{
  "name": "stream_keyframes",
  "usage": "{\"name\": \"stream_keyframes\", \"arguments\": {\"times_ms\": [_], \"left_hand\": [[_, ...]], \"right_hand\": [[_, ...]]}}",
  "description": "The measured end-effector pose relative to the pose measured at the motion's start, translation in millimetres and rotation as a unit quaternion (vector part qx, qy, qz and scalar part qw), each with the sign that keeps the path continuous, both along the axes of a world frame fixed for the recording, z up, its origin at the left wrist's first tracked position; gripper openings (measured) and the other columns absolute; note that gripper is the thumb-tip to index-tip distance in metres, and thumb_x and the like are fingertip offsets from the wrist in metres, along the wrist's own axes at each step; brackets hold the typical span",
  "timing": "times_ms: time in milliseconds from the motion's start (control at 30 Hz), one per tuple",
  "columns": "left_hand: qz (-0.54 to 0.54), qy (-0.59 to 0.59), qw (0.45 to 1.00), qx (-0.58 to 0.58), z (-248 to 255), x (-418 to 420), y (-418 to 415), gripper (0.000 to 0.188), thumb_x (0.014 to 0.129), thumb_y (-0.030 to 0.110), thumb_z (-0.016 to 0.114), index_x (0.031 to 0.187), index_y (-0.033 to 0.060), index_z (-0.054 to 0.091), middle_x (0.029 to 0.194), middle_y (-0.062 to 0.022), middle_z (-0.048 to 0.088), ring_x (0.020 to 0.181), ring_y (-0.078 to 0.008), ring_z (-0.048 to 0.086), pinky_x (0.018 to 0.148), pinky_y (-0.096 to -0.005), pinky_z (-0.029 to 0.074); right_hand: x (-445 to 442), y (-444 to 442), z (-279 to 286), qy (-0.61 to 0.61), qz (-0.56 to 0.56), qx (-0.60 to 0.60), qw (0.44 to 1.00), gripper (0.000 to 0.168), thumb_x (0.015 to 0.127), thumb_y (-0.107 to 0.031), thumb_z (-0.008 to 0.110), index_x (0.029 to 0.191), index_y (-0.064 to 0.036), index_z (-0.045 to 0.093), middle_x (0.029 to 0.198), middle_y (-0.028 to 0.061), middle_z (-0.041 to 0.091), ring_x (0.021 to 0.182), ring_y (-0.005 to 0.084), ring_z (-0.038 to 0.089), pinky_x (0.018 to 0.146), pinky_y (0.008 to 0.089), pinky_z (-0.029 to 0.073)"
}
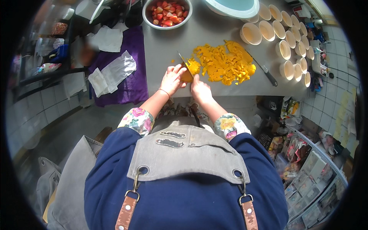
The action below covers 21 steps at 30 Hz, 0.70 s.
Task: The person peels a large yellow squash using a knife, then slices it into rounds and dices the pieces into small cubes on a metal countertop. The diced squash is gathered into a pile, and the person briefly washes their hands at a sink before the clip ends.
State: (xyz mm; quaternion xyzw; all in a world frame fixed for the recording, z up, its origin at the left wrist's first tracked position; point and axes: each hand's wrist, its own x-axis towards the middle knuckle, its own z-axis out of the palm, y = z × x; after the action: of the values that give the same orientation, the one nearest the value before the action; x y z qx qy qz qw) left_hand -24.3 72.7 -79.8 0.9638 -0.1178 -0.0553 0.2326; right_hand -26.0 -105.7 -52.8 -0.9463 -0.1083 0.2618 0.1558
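My right hand [200, 88] grips a kitchen knife [184, 61] at the front of the steel table, its blade pointing away to the upper left. Just left of the blade, my left hand [172, 77] holds down a piece of orange-yellow fruit or vegetable [187, 76], partly hidden under the fingers. Small cut bits [194, 66] lie against the blade's right side. A wide pile of yellow diced pieces [224, 63] spreads over the metal to the right. Beyond that pile lies a second knife [266, 72] with a black handle.
A steel bowl of cut strawberries [167, 28] and a pale blue basin [233, 13] stand at the back. Many paper cups [251, 34] fill the right side. White sheets and a clear plastic bag or glove [120, 67] lie on a purple cloth [138, 86] at left.
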Motion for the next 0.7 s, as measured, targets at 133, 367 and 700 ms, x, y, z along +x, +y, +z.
{"name": "stream_keyframes", "arguments": {"times_ms": [133,367,700], "left_hand": [[-0.003,-0.007,1.000,-0.010,-5,-3,2,0.067,0.069,0.032,0.081,0.128,0.0163,0.053,0.134,-0.0073,0.043,0.116,-0.0320,0.044,0.104,-0.0385,0.045],[0.009,-0.021,0.997,-0.072,-5,1,1,0.066,0.068,0.021,0.082,0.126,0.0136,0.052,0.134,-0.0087,0.044,0.116,-0.0348,0.046,0.102,-0.0395,0.048],[0.008,-0.023,0.995,-0.100,4,-5,4,0.058,0.069,0.015,0.081,0.121,0.0123,0.055,0.128,-0.0094,0.049,0.115,-0.0339,0.050,0.098,-0.0387,0.051]], "right_hand": [[3,1,12,0.001,-0.009,0.010,1.000,0.037,0.096,-0.019,0.046,0.126,0.003,0.042,0.083,0.0233,0.070,0.074,0.0422,0.069,0.071,0.0522,0.056],[-7,1,13,0.051,-0.030,-0.030,0.998,0.031,0.096,-0.016,0.045,0.122,0.001,0.043,0.087,0.0237,0.070,0.082,0.0411,0.070,0.078,0.0510,0.055],[-15,-1,34,0.049,-0.026,-0.031,0.998,0.038,0.097,-0.023,0.048,0.124,0.003,0.044,0.088,0.0241,0.070,0.082,0.0400,0.070,0.074,0.0507,0.056]]}}
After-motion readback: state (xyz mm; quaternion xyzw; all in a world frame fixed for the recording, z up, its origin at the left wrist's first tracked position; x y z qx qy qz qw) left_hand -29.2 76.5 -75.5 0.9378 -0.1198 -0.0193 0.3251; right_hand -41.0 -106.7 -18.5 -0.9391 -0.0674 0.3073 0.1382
